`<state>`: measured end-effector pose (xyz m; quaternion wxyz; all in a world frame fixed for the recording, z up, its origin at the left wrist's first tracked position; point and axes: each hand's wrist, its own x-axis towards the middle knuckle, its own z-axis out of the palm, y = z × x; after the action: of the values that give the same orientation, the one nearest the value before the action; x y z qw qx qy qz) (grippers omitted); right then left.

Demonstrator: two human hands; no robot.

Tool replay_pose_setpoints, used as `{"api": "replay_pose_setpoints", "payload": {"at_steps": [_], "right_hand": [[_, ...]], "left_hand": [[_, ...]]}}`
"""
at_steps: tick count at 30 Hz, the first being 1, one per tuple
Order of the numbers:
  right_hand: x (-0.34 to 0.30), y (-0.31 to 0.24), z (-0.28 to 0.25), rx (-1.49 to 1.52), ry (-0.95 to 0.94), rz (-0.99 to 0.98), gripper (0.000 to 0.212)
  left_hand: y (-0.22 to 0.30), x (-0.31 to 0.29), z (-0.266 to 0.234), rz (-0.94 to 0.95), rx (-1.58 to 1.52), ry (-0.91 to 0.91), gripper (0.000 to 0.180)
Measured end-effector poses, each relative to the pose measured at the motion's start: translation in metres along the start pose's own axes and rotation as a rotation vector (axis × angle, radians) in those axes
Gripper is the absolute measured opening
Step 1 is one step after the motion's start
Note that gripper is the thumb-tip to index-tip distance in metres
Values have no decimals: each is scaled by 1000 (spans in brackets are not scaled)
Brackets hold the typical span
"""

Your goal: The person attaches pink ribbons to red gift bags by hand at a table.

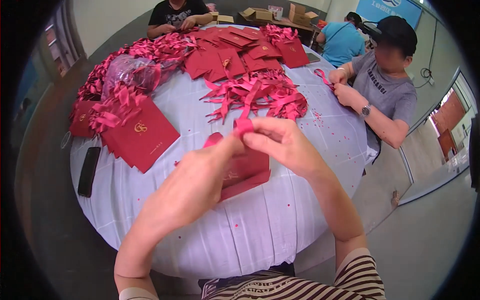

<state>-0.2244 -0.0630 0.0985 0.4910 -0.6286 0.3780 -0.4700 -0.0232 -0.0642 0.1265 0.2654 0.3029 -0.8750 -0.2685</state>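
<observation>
Over the near middle of the table, my right hand pinches a looped pink-red ribbon between thumb and fingers. My left hand is closed at the same ribbon, its fingertips meeting the right hand's; its grip is partly hidden behind its own back. Just beneath both hands is a dark red paper bag with a gold print, partly covered by my left hand. Beyond my hands lies a loose heap of pink-red ribbons.
Red bags with ribbons lie at left, near a black phone. More red bags and a clear plastic bag sit farther back on the white-covered round table. A co-worker handles ribbon at right; another person works at the far side.
</observation>
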Motion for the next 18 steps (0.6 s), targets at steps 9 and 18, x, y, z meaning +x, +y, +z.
{"api": "replay_pose_setpoints", "payload": {"at_steps": [9,18], "right_hand": [[-14,16,9,-118,207,-148,21],[-22,17,20,-83,324,-140,23]], "left_hand": [[-41,-33,-12,28,129,545,14],[-42,-20,-7,-365,-455,8,39]]}}
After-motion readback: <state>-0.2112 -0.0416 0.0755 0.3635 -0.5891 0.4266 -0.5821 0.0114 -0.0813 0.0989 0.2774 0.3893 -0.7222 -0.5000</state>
